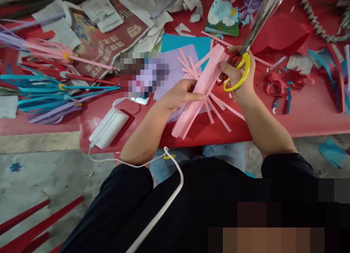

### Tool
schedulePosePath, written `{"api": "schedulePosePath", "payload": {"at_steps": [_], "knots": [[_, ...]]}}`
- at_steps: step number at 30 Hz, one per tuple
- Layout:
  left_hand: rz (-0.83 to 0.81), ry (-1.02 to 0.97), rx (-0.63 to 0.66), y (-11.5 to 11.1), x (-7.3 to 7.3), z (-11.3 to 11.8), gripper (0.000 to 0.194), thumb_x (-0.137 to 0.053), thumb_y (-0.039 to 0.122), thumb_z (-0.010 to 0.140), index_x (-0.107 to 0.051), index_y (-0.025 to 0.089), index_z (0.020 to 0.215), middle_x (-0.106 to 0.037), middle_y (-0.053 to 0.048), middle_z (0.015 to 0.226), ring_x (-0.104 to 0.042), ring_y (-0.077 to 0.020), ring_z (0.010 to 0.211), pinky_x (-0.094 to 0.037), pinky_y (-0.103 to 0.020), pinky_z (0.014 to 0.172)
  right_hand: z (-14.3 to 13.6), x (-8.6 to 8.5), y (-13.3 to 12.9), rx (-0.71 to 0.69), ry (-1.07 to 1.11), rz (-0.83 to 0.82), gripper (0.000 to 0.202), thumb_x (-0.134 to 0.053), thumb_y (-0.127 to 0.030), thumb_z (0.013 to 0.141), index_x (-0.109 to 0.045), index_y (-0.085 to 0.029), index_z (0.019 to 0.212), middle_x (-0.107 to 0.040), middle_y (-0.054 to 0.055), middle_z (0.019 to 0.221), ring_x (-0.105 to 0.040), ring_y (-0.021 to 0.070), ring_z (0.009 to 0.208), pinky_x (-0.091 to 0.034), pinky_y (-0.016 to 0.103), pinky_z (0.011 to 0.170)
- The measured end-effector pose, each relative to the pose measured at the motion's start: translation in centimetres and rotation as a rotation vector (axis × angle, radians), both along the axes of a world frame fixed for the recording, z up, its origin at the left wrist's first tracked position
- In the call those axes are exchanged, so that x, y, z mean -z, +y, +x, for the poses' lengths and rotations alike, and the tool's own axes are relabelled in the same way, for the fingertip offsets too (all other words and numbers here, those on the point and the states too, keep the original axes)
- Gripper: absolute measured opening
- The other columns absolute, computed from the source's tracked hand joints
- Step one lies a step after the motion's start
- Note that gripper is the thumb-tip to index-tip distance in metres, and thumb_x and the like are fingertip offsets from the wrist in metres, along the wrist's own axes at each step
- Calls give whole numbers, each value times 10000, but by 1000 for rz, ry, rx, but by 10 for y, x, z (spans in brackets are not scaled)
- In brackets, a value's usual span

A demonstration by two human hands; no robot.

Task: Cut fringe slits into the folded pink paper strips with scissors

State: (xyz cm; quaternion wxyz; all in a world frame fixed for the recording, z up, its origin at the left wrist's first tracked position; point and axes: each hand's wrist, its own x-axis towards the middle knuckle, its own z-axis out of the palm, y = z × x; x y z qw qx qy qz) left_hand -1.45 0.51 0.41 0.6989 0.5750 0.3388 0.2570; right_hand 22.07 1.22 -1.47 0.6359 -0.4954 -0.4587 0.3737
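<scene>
A folded length of pink paper (197, 96) slants across the middle, over the table's front part. My left hand (183, 94) pinches it near its middle, thumb on top. At its upper end, the fingertips of my right hand (238, 72) touch the paper. That same hand grips scissors (244, 69) with one yellow and one red handle; their blades point up and away from the paper. Narrow pink paper strips (221, 116) fan out beneath the folded piece. Under them lie lilac sheets (171, 72) and a teal sheet (175, 43).
A white power bank (109, 127) with a cable sits left of my forearm. Paper-strip bundles (54, 87) lie far left, beside a printed dark red sheet (101, 38). Red paper scraps (276, 85) are at right, and a painted paper piece (222, 18) at the back.
</scene>
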Motion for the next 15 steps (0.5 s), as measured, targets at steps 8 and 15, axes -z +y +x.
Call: {"api": "schedulePosePath", "payload": {"at_steps": [8,15], "knots": [[191,-176,-348,5,7,-5,445,-1008,525,814,-763,224,1032,-742,-40,966,-728,-257,917,-589,-429,886,4,-6,2,-140,188,-16,622,-917,-726,836,-558,-309,1125,-835,-18,825,-697,182,552,-575,354,538],[916,-135,-745,28,1,-35,541,-908,753,907,-643,281,895,-697,-67,1333,-454,-368,1572,-305,-615,1377,-16,-21,-22,-241,143,-18,625,-932,-778,814,-604,-320,1085,-813,-29,737,-653,180,485,-568,345,503]]}}
